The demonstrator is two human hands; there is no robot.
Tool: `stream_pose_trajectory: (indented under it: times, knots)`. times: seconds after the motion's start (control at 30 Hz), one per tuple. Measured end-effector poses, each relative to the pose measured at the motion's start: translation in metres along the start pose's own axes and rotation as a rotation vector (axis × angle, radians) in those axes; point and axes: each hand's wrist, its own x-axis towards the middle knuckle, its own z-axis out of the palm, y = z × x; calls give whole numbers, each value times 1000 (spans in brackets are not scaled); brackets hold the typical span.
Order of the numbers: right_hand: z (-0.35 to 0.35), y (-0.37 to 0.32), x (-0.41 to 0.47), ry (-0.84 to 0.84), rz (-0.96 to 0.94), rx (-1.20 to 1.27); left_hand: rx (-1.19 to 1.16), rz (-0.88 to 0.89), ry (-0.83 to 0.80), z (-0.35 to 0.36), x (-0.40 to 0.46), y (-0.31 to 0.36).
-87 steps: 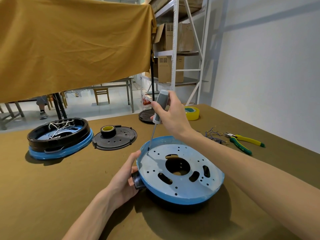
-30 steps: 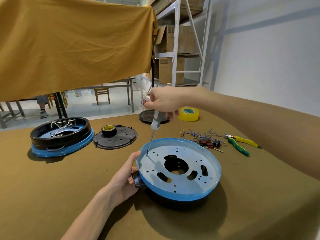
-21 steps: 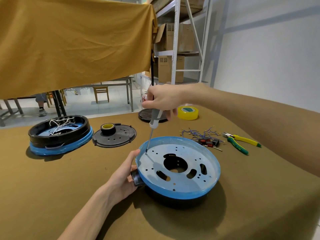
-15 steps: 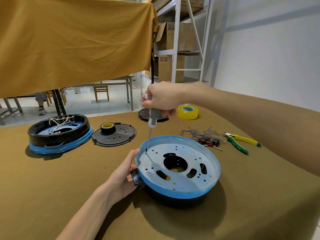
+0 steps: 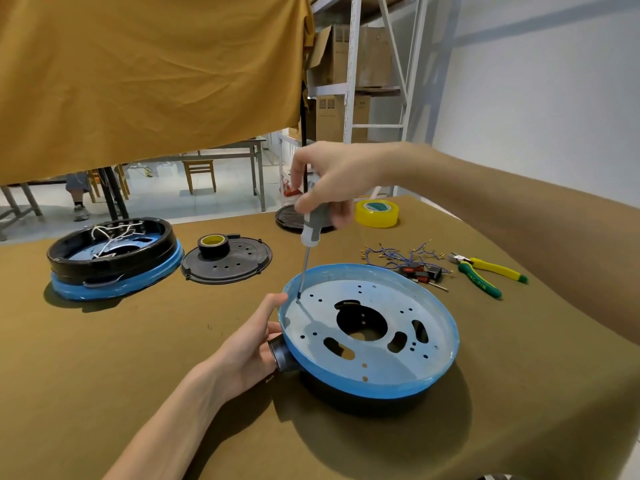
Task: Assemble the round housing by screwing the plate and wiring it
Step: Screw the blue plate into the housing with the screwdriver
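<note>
Plate-screwing step is proceeding: right hand (image 5: 330,174) is gripping the screwdriver (image 5: 310,233), tip seated at the perforated plate's (image 5: 367,320) ten o'clock hole, left hand (image 5: 249,351) is bracing the round housing (image 5: 363,382) at table centre; the next move is likely calling for steady downward turning.

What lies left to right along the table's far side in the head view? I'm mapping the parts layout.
Wired housing → black cover with black tape → yellow tape → wires → pliers.
</note>
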Motion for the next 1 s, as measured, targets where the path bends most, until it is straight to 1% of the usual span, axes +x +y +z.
stream_pose_trajectory:
  times: [0.07, 0.1, 0.2, 0.23, 0.27, 0.37, 0.4, 0.5, 0.57, 0.63, 0.67, 0.77, 0.8, 0.87, 0.93, 1.0]
  knots:
    - [6, 1, 1, 82, 4, -157, 20, -13, -21, 1, -2, 2]
    - [6, 2, 0, 79, 6, -172, 19, -23, -41, 1, -3, 3]
    - [-7, 3, -6, -60, 29, -27, 16, -43, -72, 1, -3, 3]
    - [-8, 3, -7, -71, 24, 7, 18, -44, -70, 0, -2, 3]
    - [-6, 4, -7, -47, 15, -8, 21, -46, -66, 0, -2, 2]
    - [7, 4, -2, 91, -6, -172, 23, -42, -58, -2, 0, 2]
    - [7, 5, -2, 76, -10, -155, 18, -40, -56, -2, 0, 1]
    - [-2, 5, -6, -65, -1, 40, 9, -41, -48, -3, 1, 0]
    - [1, 5, -6, -25, -19, 4, 17, -41, -43, -3, 1, 0]
    - [6, 5, -4, 62, -24, -126, 18, -43, -36, -2, 1, 0]
    - [7, 5, -4, 62, -24, -141, 14, -43, -32, -2, 1, 0]
    - [1, 6, -8, -25, -25, -19, 14, -42, -22, 1, -1, 1]
    - [1, 7, -9, -23, -44, 8, 12, -39, -20, 2, -1, 1]
    - [6, 8, -8, 31, -73, -42, 1, -32, -26, 4, -3, 1]
    - [8, 7, -7, 76, -64, -132, -11, -34, -32, 4, -4, 2]
    - [4, 7, -10, -1, -43, -61, 2, -28, -20, 5, -5, 2]
